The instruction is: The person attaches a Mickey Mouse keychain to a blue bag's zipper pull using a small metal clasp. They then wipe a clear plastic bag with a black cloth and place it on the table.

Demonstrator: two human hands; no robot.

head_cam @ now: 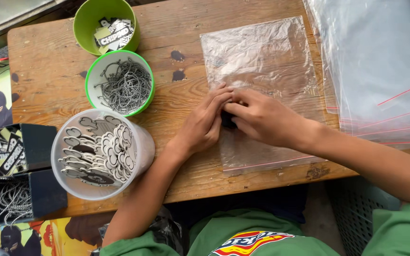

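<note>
My left hand (202, 124) and my right hand (262, 117) meet at the middle of a wooden table (48, 71). Together they pinch a small dark object (227, 121), mostly hidden by my fingers. Both hands rest on a clear plastic zip bag (257, 52) lying flat on the wood, its red seal line near the table's front edge.
A clear tub (141, 156) of black-and-white cut-out charms lies at the left. Behind it stand a green cup of ball chains (119, 87) and a green cup of printed tags (106, 26). Stacked clear zip bags (380, 66) lie at the right. Dark boxes (39, 147) sit far left.
</note>
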